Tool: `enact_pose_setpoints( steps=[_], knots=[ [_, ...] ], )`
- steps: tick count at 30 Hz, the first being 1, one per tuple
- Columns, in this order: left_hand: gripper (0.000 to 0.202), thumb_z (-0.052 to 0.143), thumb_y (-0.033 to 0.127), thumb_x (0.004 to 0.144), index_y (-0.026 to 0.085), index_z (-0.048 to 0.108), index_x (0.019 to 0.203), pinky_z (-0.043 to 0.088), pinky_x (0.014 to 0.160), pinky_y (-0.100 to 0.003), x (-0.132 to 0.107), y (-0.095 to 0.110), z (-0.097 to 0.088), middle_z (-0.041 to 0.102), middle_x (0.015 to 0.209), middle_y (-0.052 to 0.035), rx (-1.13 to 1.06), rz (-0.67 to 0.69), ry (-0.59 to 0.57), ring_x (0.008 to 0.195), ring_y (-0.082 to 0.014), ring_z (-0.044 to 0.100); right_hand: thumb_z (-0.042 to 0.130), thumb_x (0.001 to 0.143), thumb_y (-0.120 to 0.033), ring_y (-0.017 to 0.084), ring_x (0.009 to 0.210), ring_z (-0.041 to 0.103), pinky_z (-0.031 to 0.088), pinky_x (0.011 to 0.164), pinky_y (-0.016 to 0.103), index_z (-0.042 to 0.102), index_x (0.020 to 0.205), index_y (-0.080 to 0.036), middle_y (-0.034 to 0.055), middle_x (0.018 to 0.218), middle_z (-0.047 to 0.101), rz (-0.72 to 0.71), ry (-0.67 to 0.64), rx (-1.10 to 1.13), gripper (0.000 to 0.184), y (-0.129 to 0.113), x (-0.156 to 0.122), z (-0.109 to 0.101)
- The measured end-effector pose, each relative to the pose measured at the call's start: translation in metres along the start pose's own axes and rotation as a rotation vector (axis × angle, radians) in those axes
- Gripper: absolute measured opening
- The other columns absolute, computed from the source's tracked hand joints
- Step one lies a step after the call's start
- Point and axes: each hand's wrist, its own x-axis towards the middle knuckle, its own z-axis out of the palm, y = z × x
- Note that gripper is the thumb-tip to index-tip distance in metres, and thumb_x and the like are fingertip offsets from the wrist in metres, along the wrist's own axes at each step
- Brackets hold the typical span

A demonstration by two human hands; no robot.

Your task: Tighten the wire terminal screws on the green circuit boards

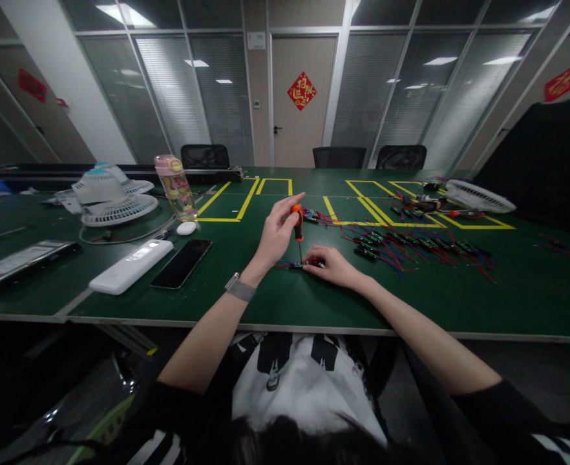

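My left hand (pixel 276 234) is closed on the orange-and-black handle of a screwdriver (pixel 298 229), with some fingers stretched out past it. The screwdriver stands nearly upright, its thin shaft pointing down at a small green circuit board (pixel 295 265) on the table. Whether the tip sits in a screw is too small to tell. From the other side, my right hand (pixel 331 266) pinches the board's right end with its fingertips, which hide part of it. Thin wires stick out to the left of the board.
Several wired circuit boards (pixel 425 244) lie to the right, and another bunch (pixel 314 216) lies beyond my hands. On the left are a black phone (pixel 182 263), a white power bank (pixel 130 266), a bottle (pixel 176 187) and white fan parts (pixel 117 208). Yellow tape marks the green table (pixel 246 303).
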Motion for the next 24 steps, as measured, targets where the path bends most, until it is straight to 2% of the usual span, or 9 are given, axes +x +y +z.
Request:
enact_pose_setpoints(
  steps=[3,6,9,12,14,18,20,22,24],
  knots=[
    [0.037,0.051,0.024,0.089,0.022,0.055,0.126,0.055,0.083,-0.031,-0.0008,0.0009,0.0018,0.062,0.116,-0.0077,-0.119,-0.051,-0.056,0.095,-0.0150,0.065,0.063,0.081,-0.020,0.013,0.070,0.059,0.047,0.066,0.025,0.068,0.087,-0.016,0.0037,0.082,0.063,0.000,-0.001,0.004,0.009,0.0004,-0.0001,0.0002],
    [0.034,0.063,0.026,0.082,0.022,0.062,0.116,0.055,0.078,-0.027,-0.0021,0.0012,0.0018,0.065,0.102,-0.0046,0.016,-0.026,0.030,0.087,-0.0130,0.064,0.063,0.081,-0.020,0.013,0.070,0.058,0.046,0.066,0.026,0.068,0.087,-0.015,0.0040,0.082,0.063,0.003,0.000,0.000,0.010,0.0004,-0.0001,0.0003],
    [0.029,0.064,0.026,0.082,0.024,0.066,0.111,0.053,0.083,-0.026,-0.0024,0.0013,0.0009,0.061,0.111,-0.0052,0.131,0.040,0.097,0.099,-0.0145,0.060,0.063,0.081,-0.021,0.013,0.069,0.058,0.046,0.066,0.026,0.069,0.087,-0.015,0.0039,0.081,0.062,0.004,-0.002,-0.011,0.010,0.0002,0.0000,0.0001],
    [0.034,0.050,0.024,0.090,0.024,0.058,0.123,0.054,0.082,-0.029,-0.0023,0.0024,0.0016,0.061,0.116,-0.0073,-0.033,-0.017,-0.027,0.098,-0.0149,0.063,0.063,0.081,-0.021,0.013,0.070,0.058,0.046,0.066,0.025,0.069,0.087,-0.015,0.0040,0.082,0.063,0.001,-0.002,-0.007,0.010,0.0003,-0.0001,0.0001],
    [0.036,0.049,0.025,0.091,0.022,0.055,0.127,0.055,0.078,-0.029,-0.0029,0.0038,0.0023,0.065,0.109,-0.0066,-0.088,-0.060,-0.072,0.089,-0.0142,0.065,0.063,0.081,-0.020,0.013,0.070,0.058,0.047,0.067,0.025,0.069,0.087,-0.015,0.0041,0.083,0.063,0.000,-0.002,0.000,0.010,0.0006,-0.0001,0.0002],
    [0.030,0.066,0.030,0.082,0.025,0.065,0.112,0.053,0.076,-0.026,-0.0047,0.0055,0.0016,0.062,0.098,-0.0031,0.165,0.032,0.060,0.083,-0.0121,0.061,0.063,0.081,-0.021,0.014,0.070,0.058,0.046,0.066,0.026,0.069,0.087,-0.016,0.0036,0.082,0.063,0.003,-0.003,-0.004,0.010,0.0017,0.0000,0.0005],
    [0.024,0.062,0.032,0.085,0.026,0.067,0.108,0.051,0.080,-0.026,-0.0047,0.0048,0.0007,0.060,0.103,-0.0044,0.235,0.081,0.101,0.089,-0.0128,0.060,0.064,0.080,-0.021,0.014,0.070,0.059,0.046,0.066,0.026,0.069,0.087,-0.016,0.0037,0.081,0.062,0.002,-0.001,-0.002,0.010,0.0018,0.0001,0.0005],
    [0.026,0.051,0.031,0.092,0.026,0.065,0.113,0.051,0.083,-0.028,-0.0040,0.0034,0.0004,0.060,0.112,-0.0058,0.161,0.079,0.083,0.095,-0.0134,0.061,0.064,0.080,-0.020,0.014,0.070,0.059,0.047,0.066,0.026,0.069,0.087,-0.016,0.0036,0.081,0.062,0.001,0.000,0.004,0.010,0.0015,0.0002,0.0003],
    [0.030,0.044,0.029,0.095,0.025,0.060,0.120,0.052,0.082,-0.028,-0.0032,0.0021,0.0007,0.062,0.113,-0.0063,0.041,0.036,0.032,0.093,-0.0133,0.063,0.064,0.080,-0.020,0.014,0.070,0.059,0.047,0.067,0.026,0.069,0.087,-0.016,0.0036,0.081,0.063,-0.001,0.000,0.011,0.010,0.0009,0.0004,0.0000]
  ],
)
